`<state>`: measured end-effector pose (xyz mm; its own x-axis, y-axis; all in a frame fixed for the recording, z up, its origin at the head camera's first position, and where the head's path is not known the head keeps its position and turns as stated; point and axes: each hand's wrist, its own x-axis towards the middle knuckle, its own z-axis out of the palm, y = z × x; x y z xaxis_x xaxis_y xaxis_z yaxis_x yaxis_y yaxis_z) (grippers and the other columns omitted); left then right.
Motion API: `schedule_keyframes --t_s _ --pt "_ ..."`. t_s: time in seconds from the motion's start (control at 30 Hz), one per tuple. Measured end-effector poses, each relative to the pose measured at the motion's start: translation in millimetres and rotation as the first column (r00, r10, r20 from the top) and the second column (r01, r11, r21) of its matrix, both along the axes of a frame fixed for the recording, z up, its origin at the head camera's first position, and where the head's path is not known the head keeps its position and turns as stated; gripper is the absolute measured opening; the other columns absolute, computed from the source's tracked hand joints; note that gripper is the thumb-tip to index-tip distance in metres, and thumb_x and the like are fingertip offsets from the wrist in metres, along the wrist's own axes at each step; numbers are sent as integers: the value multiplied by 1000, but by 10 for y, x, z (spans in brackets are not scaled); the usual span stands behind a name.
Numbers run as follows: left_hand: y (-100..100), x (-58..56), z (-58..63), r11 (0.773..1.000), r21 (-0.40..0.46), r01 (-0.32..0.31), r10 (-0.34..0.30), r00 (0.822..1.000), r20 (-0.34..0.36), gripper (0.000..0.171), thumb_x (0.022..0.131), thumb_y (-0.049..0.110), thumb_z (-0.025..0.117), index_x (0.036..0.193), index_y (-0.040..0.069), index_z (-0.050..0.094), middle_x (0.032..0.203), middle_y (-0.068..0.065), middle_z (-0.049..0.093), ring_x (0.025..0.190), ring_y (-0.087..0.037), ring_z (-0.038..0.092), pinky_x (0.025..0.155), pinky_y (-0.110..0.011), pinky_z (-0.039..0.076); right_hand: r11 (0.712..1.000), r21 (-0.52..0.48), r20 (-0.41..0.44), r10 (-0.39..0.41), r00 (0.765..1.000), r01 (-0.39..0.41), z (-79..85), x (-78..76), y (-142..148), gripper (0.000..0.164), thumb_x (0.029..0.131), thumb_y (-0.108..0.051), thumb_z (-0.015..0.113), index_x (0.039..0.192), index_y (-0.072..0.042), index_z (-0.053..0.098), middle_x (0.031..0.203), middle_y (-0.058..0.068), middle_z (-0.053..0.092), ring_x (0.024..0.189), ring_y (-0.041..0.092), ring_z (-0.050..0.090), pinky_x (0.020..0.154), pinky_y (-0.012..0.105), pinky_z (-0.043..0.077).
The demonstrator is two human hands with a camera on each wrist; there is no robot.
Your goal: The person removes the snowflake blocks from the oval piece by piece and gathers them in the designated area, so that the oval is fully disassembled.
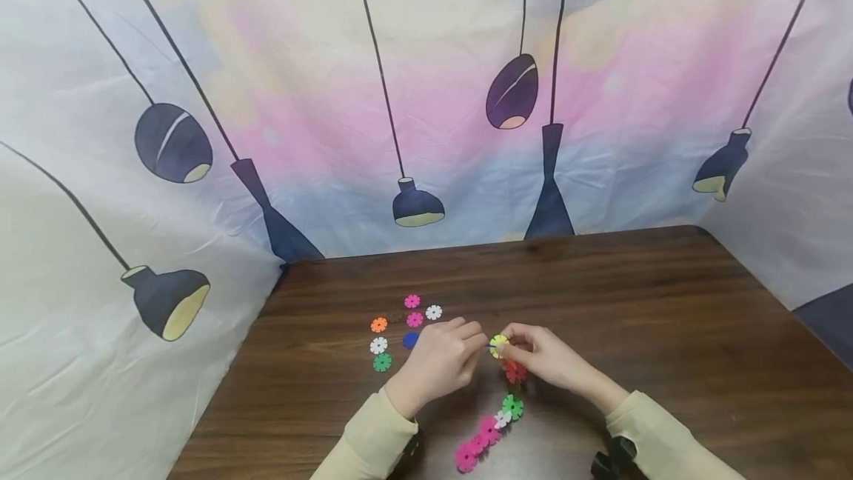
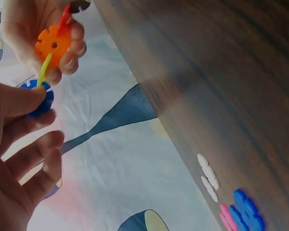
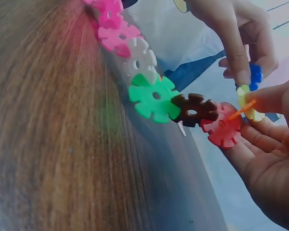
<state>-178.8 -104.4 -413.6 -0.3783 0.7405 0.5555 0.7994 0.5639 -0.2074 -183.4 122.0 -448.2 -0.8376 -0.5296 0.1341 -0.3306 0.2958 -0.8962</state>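
A chain of notched, flower-shaped plastic discs (image 3: 147,108), running from pink to a yellow disc (image 1: 498,345), is gripped near its yellow end by the right hand (image 1: 549,358), over a dark wood-grain table (image 1: 633,302). A blue notched plastic disc (image 2: 45,103), touching the yellow one, is pinched by the left hand (image 1: 440,358). Loose coloured plastic discs (image 1: 379,345) are spread near the left hand.

Dark wood-grain table (image 1: 640,295), pastel cloth backdrop (image 1: 453,95) behind it, navy pendant lamps (image 1: 417,204) printed on cloth
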Motion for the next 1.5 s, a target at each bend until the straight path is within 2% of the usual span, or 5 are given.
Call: schedule_keyframes --t_s 0.27,0.67,0.97,1.1,1.5 --pt "15 38 26 1000 19 -1 2 999 -43 9 84 5 70 81 14 70 74 5 59 58 -6 43 47 -14 29 998 -51 38 -28 999 30 18 31 -32 19 101 -26 64 104 -7 65 81 4 66 69 16 60 63 33 50" --pt "-99 56 137 981 -183 70 -50 993 111 18 81 -2 72 89 12 67 83 5 51 52 0 33 47 -12 26 998 46 -122 -33 992 39 -9 -1 29 14 101 -24 63 101 -10 65 85 -4 67 74 8 61 66 28 51" --pt "-446 -90 363 994 103 -33 4 964 266 7 96 9 69 103 8 70 92 3 60 70 -5 59 64 -19 52 985 51 -63 -165 984 168 -10 -112 147 17 100 -28 65 102 -11 66 89 2 70 74 15 63 63 28 47" --pt "-641 -174 395 978 150 -143 73 914 399 11 99 6 64 107 6 71 94 3 59 70 -5 52 63 -22 49 986 54 -51 -154 987 156 -25 -117 150 17 100 -29 65 101 -12 66 90 4 71 71 14 63 61 28 47" --pt "-727 -317 224 944 93 -316 147 657 740 7 93 13 74 100 11 73 86 3 70 71 -12 64 64 -24 53 987 52 -69 -149 986 153 -17 -137 146 15 99 -30 67 100 -15 66 90 3 68 75 14 60 65 28 47"
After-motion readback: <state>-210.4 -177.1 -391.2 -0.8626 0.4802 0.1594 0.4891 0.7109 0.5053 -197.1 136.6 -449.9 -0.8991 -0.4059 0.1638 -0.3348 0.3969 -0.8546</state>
